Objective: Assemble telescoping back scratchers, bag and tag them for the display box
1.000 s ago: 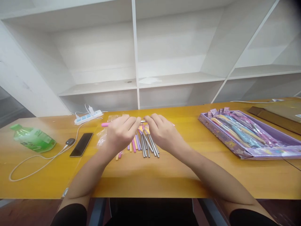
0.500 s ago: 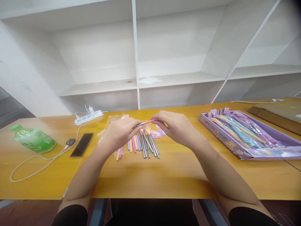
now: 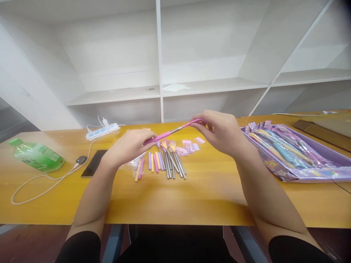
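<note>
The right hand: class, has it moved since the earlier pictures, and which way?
Yes: the right hand has moved rightward, away from the white shelf divider, and higher in the view against the divider's lower end.

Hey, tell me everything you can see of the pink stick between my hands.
The pink stick is slim, with a straight, smooth-looking pink handle, a short silvery stretch that looks like metal, and a thinner pink part beyond, slightly curved. Your left hand grips the handle and your right hand pinches the thinner end, whose tip I can't make out. It slants up toward the right in the picture and appears held above the table.
</note>
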`<state>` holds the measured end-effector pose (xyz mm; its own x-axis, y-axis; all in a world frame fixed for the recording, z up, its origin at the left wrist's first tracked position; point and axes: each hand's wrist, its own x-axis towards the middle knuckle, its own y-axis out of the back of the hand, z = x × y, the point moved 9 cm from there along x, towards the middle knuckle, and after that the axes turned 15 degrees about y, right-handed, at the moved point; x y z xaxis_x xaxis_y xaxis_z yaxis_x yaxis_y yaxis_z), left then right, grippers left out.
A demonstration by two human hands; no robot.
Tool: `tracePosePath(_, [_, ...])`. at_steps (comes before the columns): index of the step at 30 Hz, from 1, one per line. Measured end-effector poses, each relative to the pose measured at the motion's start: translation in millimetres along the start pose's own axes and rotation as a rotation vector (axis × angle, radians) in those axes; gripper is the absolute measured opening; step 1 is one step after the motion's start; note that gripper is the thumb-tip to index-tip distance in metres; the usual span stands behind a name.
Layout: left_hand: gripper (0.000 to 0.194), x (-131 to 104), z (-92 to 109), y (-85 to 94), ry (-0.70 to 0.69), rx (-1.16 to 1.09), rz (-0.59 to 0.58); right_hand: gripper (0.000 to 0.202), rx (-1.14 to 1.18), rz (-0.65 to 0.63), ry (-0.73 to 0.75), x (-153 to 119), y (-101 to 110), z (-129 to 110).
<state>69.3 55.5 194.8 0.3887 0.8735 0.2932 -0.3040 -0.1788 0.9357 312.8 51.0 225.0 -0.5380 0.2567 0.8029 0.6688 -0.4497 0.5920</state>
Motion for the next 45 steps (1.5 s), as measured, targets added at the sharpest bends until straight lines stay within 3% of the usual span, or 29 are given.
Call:
tracePosePath(4, [0.024, 4, -10, 2.7, 0.025, -0.096, -0.083, 0.022, 0.130, 0.076, -0.065, 1, 7, 3])
tracePosePath(7, [0.040, 17, -39, -9.1, 0.176, -0.088, -0.177, 0.018, 0.318, 0.215, -0.127, -1, 12, 9])
tracePosePath(9, [0.042, 26, -72, -29.2, 0.339, -0.017, -0.257, 0.019, 0.426, 0.318, -0.184, -6, 13, 18])
tracePosePath(12, [0.045, 35, -114, -71.1, 0.479, 0.073, -0.394, 0.027, 0.453, 0.386, -0.248, -13, 13, 34])
tracePosePath(15, [0.097, 32, -148, -111.9, 0.622, 0.163, -0.531, 0.032, 0.373, 0.369, -0.243, -15, 11, 42])
tracePosePath(17, [0.127, 28, -158, -129.6, 0.677, 0.196, -0.600, 0.032, 0.348, 0.347, -0.232, -14, 9, 42])
tracePosePath(19, [0.130, 27, -160, -136.9, 0.684, 0.207, -0.636, 0.031, 0.349, 0.334, -0.226, -13, 8, 41])
tracePosePath(24, [0.043, 26, -153, -120.9, 0.648, 0.184, -0.666, 0.032, 0.382, 0.335, -0.240, -9, 9, 37])
tracePosePath(29, [0.015, 23, -137, -77.8, 0.611, 0.102, -0.541, 0.038, 0.442, 0.331, -0.254, -8, 5, 37])
tracePosePath(33, [0.016, 22, -107, -43.6, 0.520, -0.058, -0.353, 0.038, 0.540, 0.365, -0.302, -10, 1, 42])
tracePosePath(37, [0.024, 26, -71, -16.6, 0.414, -0.261, -0.051, 0.039, 0.684, 0.484, -0.323, -12, 7, 49])
tracePosePath(39, [0.027, 25, -57, -10.8, 0.388, -0.439, 0.061, 0.038, 0.699, 0.551, -0.306, -13, 14, 48])
tracePosePath(45, [0.040, 18, -38, -8.5, 0.353, -0.873, 0.194, 0.028, 0.703, 0.652, -0.201, -11, 24, 10])
